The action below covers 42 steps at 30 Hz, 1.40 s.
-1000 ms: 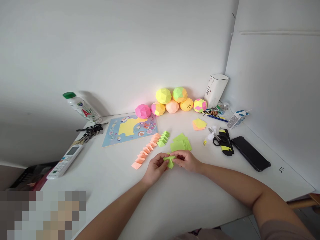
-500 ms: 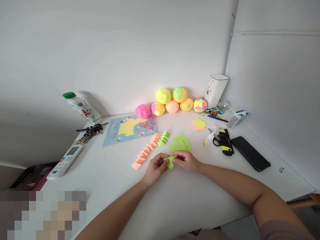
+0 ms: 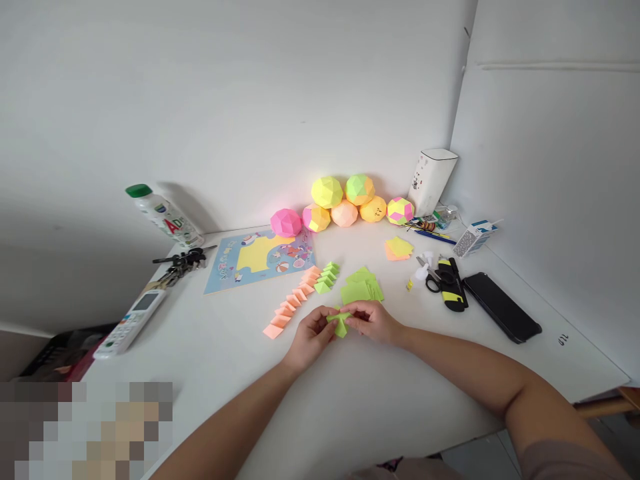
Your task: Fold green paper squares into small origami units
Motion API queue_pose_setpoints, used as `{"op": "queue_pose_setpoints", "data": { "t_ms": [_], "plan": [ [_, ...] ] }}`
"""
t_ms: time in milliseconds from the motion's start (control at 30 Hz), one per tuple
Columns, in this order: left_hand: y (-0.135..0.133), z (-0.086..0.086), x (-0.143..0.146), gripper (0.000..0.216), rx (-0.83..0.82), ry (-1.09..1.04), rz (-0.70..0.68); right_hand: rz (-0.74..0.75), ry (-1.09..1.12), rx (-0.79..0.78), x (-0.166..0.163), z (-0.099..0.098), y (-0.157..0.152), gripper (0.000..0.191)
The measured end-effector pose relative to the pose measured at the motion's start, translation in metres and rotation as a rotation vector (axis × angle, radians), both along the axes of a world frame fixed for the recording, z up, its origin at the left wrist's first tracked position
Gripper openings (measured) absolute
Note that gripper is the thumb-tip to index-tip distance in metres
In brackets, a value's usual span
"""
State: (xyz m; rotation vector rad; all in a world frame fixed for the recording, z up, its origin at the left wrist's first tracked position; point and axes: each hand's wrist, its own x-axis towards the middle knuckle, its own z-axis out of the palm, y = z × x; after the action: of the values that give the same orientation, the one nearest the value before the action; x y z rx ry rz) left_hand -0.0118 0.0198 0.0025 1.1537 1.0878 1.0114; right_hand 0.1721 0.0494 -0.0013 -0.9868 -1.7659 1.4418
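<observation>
Between my hands is a small green paper piece (image 3: 341, 325), partly folded, its lower tip pointing toward me. My left hand (image 3: 314, 333) pinches its left side between thumb and fingers. The right side is pinched by my right hand (image 3: 373, 321). Just behind lies a loose pile of green paper squares (image 3: 361, 287). To the left, a row of folded orange paper units (image 3: 292, 303) runs diagonally, with a shorter row of folded green units (image 3: 327, 277) beside its far end.
Several faceted paper balls (image 3: 344, 213) are stacked against the wall. A blue picture board (image 3: 225, 267), remote control (image 3: 131, 323) and bottle (image 3: 167, 217) are on the left. Scissors (image 3: 433, 283), a black and yellow cutter (image 3: 453, 293) and a black phone (image 3: 501, 307) lie on the right.
</observation>
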Motion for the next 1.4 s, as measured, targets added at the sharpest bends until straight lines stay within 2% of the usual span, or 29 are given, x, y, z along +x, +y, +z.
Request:
{"op": "queue_pose_setpoints", "data": {
  "t_ms": [900,1400],
  "plan": [
    [-0.0006,0.0021,0.0006,0.034,0.003,0.017,0.004,-0.002,0.001,0.009,0.0007,-0.0015,0.0001,0.035],
    [-0.0001,-0.0073,0.0003,0.038,0.004,-0.043,0.031,-0.009,0.000,0.003,0.0006,-0.0015,-0.0001,0.036]
  ]
}}
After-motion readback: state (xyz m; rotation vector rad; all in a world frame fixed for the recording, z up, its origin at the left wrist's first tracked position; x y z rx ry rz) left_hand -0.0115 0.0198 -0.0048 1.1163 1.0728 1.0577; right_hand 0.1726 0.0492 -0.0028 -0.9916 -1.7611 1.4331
